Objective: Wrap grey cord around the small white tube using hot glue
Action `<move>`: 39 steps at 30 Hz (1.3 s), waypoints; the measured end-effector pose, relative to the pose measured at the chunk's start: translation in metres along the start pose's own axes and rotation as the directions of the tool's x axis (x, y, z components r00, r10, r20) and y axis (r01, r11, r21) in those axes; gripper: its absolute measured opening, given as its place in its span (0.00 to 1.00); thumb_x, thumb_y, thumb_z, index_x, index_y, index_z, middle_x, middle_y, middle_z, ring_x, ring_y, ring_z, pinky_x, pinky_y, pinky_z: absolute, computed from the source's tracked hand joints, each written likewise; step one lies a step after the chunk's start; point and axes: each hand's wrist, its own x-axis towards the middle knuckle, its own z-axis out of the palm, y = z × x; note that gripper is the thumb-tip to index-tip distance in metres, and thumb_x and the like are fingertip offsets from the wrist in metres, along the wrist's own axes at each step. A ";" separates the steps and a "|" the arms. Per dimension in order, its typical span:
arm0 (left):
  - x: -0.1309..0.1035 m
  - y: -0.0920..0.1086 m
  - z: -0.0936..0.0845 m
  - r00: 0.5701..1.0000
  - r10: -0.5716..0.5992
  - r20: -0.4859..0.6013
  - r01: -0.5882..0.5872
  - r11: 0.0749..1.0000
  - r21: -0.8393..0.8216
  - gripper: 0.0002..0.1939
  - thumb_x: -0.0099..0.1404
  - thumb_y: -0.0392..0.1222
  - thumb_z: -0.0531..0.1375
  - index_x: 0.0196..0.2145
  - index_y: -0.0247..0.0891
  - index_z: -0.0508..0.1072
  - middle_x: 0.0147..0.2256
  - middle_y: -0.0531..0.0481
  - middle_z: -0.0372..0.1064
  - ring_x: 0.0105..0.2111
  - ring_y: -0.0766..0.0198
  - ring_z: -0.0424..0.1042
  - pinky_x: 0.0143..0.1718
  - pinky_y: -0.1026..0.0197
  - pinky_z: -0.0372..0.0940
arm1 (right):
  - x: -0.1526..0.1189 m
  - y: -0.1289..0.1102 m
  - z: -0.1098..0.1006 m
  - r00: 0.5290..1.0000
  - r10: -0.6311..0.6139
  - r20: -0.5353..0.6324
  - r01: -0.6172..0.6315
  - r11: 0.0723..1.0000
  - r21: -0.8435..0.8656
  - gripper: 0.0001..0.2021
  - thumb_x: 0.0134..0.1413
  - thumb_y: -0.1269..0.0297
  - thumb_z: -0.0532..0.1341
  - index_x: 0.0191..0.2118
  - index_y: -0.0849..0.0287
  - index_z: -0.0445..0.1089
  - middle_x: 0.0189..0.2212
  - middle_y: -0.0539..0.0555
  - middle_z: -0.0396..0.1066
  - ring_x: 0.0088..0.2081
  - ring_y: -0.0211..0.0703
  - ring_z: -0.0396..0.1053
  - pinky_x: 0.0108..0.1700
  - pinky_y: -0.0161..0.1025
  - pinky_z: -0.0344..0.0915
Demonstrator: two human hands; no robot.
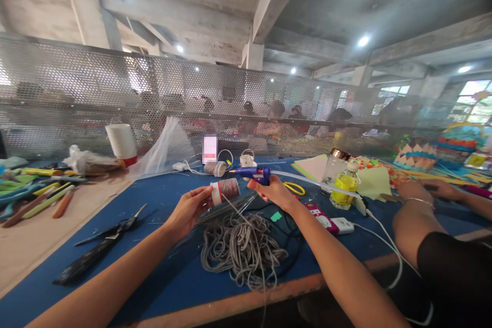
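Note:
My left hand grips the white end of a paper cup lying sideways, partly wrapped in grey cord. My right hand is closed around a blue hot glue gun, its nozzle pointing left, just above the cup. A clear glue stick sticks out of the gun's back end. From the cup, a strand of cord runs down to a loose heap of grey cord at the table's front. Behind the held cup lies another cord-wrapped cup.
Black scissors lie left on the blue table, near a paper cup stack and several tools. At right stand a yellow liquid bottle, a power strip with cables, and another person's arms. A perforated metal screen stands behind.

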 end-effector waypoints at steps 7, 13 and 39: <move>-0.001 0.001 0.001 0.999 0.002 0.040 -0.001 1.000 -0.029 0.09 0.57 0.41 0.66 0.34 0.32 0.76 0.31 0.45 0.75 0.31 0.63 0.74 0.34 0.64 0.69 | 0.011 0.016 -0.018 0.948 -0.029 -0.317 -0.007 0.994 -0.110 0.22 0.50 0.42 0.58 0.28 0.60 0.68 0.14 0.45 0.58 0.17 0.34 0.58 0.22 0.32 0.57; -0.001 0.001 0.000 0.999 0.015 0.038 -0.014 0.999 -0.038 0.10 0.57 0.41 0.66 0.34 0.32 0.77 0.32 0.45 0.75 0.31 0.64 0.73 0.35 0.66 0.68 | 0.020 0.035 -0.045 0.852 -0.053 -0.521 -0.188 0.898 -0.399 0.17 0.53 0.52 0.58 0.43 0.59 0.70 0.31 0.53 0.73 0.35 0.43 0.72 0.37 0.35 0.65; -0.004 0.002 0.006 0.994 -0.001 0.110 0.007 0.998 -0.054 0.11 0.55 0.42 0.67 0.33 0.32 0.78 0.31 0.47 0.76 0.29 0.66 0.72 0.34 0.66 0.68 | 0.007 0.068 -0.050 0.861 0.250 -0.443 -0.508 0.370 -0.778 0.19 0.57 0.71 0.55 0.53 0.76 0.61 0.49 0.74 0.63 0.49 0.54 0.68 0.48 0.42 0.64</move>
